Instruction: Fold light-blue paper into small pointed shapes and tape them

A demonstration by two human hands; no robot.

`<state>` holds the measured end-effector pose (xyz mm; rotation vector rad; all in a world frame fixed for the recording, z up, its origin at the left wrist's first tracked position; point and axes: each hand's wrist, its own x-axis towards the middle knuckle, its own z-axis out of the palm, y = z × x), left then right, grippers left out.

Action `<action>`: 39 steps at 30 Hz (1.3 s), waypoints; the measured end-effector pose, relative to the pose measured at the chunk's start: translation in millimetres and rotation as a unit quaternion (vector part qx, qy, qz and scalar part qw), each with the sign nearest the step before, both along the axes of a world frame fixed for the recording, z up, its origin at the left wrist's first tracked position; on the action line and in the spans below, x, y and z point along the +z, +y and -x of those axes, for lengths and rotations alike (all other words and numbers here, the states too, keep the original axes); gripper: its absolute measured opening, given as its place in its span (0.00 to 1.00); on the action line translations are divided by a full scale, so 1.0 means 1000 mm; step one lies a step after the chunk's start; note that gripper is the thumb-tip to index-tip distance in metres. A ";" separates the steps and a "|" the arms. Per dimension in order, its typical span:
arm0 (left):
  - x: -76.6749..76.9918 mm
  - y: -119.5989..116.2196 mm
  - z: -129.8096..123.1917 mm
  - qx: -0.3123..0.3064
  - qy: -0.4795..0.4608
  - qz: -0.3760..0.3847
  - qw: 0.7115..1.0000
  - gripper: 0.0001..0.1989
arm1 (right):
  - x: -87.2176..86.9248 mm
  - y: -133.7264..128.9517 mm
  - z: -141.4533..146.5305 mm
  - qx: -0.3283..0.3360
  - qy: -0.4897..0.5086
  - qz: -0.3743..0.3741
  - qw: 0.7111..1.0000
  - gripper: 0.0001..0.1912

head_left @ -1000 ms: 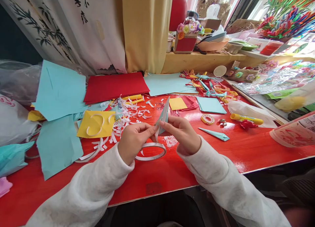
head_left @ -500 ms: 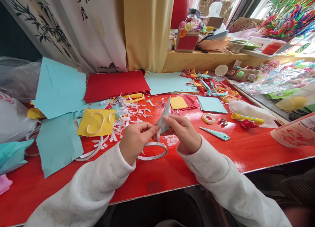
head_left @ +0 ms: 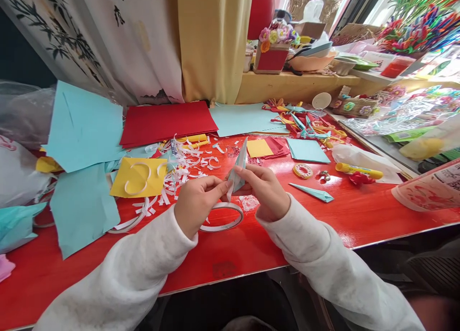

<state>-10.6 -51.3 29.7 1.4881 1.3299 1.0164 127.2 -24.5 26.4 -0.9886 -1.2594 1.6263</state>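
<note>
Between my two hands, above the red table point(head_left: 258, 245), a folded pale blue paper piece point(head_left: 238, 175) points upward with a narrow tip. My left hand point(head_left: 199, 200) pinches its lower left edge with thumb and fingers. On the other side, my right hand point(head_left: 266, 189) grips it, thumb against the face of the paper. A roll of white tape point(head_left: 222, 227) is just below the paper, close to my left fingers; whether my left hand touches it I cannot tell. To the right lies a second folded blue paper piece point(head_left: 312, 192), long and pointed.
White paper scraps point(head_left: 179, 175) and a yellow square point(head_left: 138, 178) lie left. Behind are red sheets point(head_left: 168, 124) and a blue paper stack point(head_left: 308, 150). A small tape roll point(head_left: 302, 171), a yellow glue stick point(head_left: 359, 171) and a pink tub point(head_left: 427, 192) stand or lie right.
The view has shifted slightly. Both hands keep hold of the folded paper, with only a slight change in its tilt.
</note>
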 end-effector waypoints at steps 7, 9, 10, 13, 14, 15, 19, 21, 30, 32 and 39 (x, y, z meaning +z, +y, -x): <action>-0.001 0.001 0.000 0.016 0.007 0.020 1.000 0.13 | -0.002 0.002 -0.001 -0.023 -0.022 -0.065 0.997 0.15; -0.001 0.001 0.000 0.019 0.010 0.029 0.999 0.13 | -0.003 0.002 -0.001 -0.041 -0.039 -0.092 0.994 0.16; -0.002 0.001 0.000 0.021 0.013 0.032 0.999 0.14 | -0.004 0.002 -0.001 -0.050 -0.046 -0.103 0.992 0.17; -0.003 0.001 -0.001 0.021 0.019 0.038 0.999 0.14 | -0.006 0.003 -0.001 -0.068 -0.061 -0.124 0.988 0.19; -0.003 0.001 -0.001 0.021 0.018 0.042 0.999 0.14 | -0.006 0.003 -0.001 -0.071 -0.064 -0.126 0.987 0.19; -0.003 0.001 -0.002 0.020 0.013 0.048 0.999 0.14 | -0.007 0.004 -0.001 -0.074 -0.065 -0.128 0.987 0.20; -0.006 0.001 -0.002 0.016 -0.028 0.082 0.996 0.16 | -0.009 0.006 -0.001 -0.092 -0.058 -0.136 0.985 0.20; -0.008 0.002 -0.001 0.013 -0.040 0.086 0.995 0.20 | -0.011 0.007 -0.001 -0.111 -0.052 -0.139 0.983 0.20; -0.007 0.008 0.006 -0.083 0.021 -0.022 0.996 0.15 | -0.012 0.011 -0.006 -0.123 -0.106 -0.182 0.970 0.19; -0.004 0.008 0.005 -0.098 -0.017 0.006 0.995 0.14 | -0.011 0.011 -0.004 -0.103 -0.113 -0.191 0.970 0.20; -0.005 0.010 0.005 -0.016 -0.168 0.036 0.985 0.11 | 0.003 0.015 -0.025 -0.035 -0.249 -0.295 0.922 0.21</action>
